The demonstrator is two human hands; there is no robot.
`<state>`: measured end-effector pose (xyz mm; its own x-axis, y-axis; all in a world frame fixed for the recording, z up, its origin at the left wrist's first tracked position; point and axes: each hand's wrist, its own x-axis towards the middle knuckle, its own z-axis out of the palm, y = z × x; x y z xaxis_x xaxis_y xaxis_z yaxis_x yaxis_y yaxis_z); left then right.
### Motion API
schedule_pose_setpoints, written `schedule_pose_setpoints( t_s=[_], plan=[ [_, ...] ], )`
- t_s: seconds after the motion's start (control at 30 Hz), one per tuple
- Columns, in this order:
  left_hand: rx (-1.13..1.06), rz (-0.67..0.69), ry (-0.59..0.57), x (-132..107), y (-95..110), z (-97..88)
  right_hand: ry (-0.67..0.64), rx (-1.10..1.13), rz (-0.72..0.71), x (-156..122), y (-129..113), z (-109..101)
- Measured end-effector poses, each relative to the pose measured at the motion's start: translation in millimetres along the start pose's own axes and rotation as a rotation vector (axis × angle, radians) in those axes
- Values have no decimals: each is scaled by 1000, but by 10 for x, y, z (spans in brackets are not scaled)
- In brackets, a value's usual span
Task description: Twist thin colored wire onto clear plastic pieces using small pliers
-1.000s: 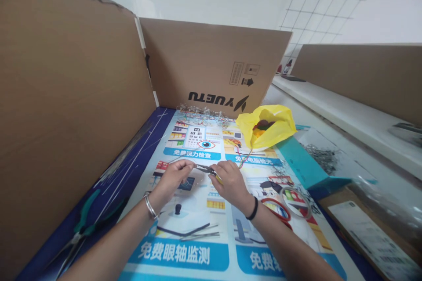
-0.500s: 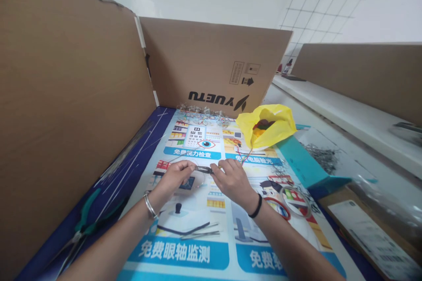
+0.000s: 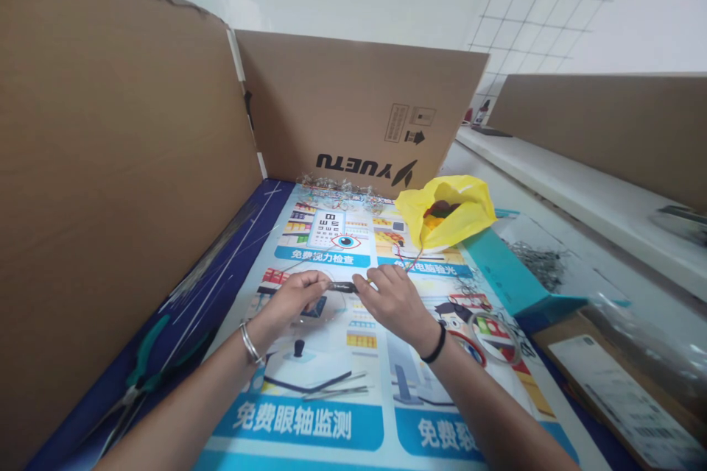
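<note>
My left hand (image 3: 295, 296) and my right hand (image 3: 391, 297) meet over a printed poster (image 3: 331, 383) on the table. Both are closed in a pinch on the two ends of a small dark tool-like piece (image 3: 343, 285) held level between them. A thin wire seems to run from it under the left hand; its shape is hard to make out. A silver bracelet sits on my left wrist and a black band on my right wrist.
Teal-handled pliers (image 3: 138, 379) lie at the left on the blue mat. A yellow bag (image 3: 447, 210) stands behind the hands, a clear tape roll (image 3: 494, 335) and red scissors to the right. Thin metal rods (image 3: 331, 390) lie near me. Cardboard walls (image 3: 110, 184) close the left and back.
My right hand has moved up and slightly left, and the dark piece between the hands has turned from slanted to level. The left hand has barely shifted.
</note>
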<state>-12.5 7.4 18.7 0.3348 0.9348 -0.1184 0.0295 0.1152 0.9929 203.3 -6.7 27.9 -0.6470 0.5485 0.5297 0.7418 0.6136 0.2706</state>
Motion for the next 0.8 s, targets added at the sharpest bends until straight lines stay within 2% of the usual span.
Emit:
schedule_pose_setpoints(
  t_s=[0.3, 0.6, 0.8],
  plan=[
    [-19, 32, 41, 5, -28, 22, -33, -35, 10, -4, -6, -4],
    [-33, 20, 57, -5, 2, 28, -21, 74, 62, 33, -22, -6],
    [-53, 18, 18, 0, -7, 5, -32, 25, 25, 25, -7, -35]
  ],
)
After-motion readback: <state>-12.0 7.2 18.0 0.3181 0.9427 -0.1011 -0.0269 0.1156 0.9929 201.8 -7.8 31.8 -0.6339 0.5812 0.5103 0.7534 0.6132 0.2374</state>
